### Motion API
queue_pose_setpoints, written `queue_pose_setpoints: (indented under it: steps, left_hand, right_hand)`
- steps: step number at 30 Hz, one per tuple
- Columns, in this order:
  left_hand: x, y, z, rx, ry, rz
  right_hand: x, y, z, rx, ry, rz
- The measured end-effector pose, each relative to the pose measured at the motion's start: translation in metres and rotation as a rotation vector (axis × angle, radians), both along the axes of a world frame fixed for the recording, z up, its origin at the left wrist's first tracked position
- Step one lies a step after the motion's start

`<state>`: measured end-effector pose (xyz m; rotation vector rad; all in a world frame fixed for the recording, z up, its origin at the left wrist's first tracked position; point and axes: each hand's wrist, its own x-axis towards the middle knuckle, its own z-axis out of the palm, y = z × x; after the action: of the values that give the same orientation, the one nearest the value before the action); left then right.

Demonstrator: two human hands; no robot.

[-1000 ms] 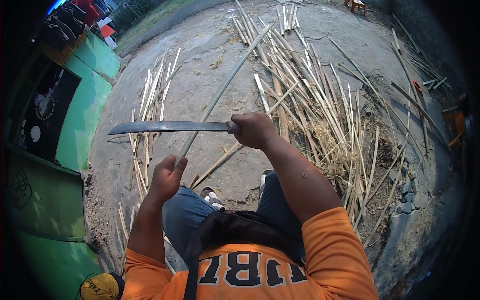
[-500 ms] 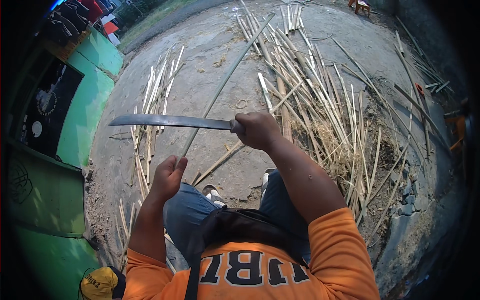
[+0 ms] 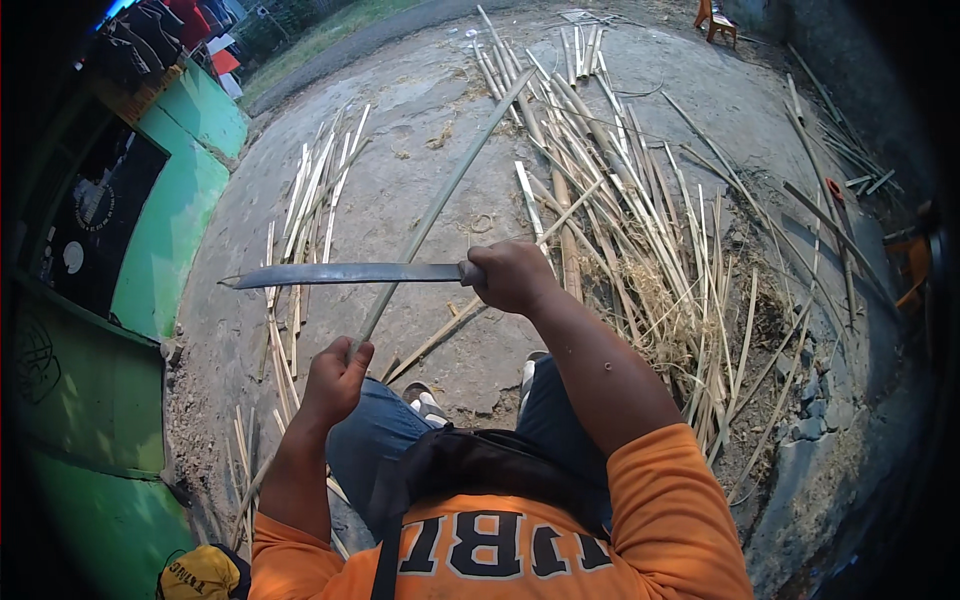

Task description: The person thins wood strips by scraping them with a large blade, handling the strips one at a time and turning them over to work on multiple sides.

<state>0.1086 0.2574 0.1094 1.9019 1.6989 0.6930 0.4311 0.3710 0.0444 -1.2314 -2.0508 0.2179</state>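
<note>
My right hand (image 3: 512,275) is closed round the handle of a machete (image 3: 350,273). Its long blade points left, nearly level, and crosses a green bamboo strip (image 3: 455,175). My left hand (image 3: 337,382) grips the near end of that strip, thumb along it. From there the strip slants away to the far right, its far end over the bamboo pile. Whether the blade touches the strip or only passes above it, I cannot tell.
A large pile of split bamboo (image 3: 610,180) spreads on the right. Thinner bamboo slats (image 3: 315,190) lie at left on the concrete ground (image 3: 400,110). A green wall (image 3: 180,210) stands farther left. A yellow and dark cap (image 3: 200,574) sits at lower left.
The machete and my right hand have come lower and nearer to me. The bamboo strip's far end has dropped and shifted left, while my left hand has moved slightly down.
</note>
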Motion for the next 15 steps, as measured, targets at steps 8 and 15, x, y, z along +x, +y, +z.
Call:
queue_pose_setpoints:
  steps: [8,15]
  left_hand:
    - [0.023,0.017,0.001,0.061,0.002,-0.028]
    - [0.022,0.015,0.006,-0.001,0.023,-0.012]
  right_hand:
    - [0.0,0.0,0.003,0.058,0.091,0.001]
    - [0.011,0.006,-0.001,0.064,0.063,-0.095]
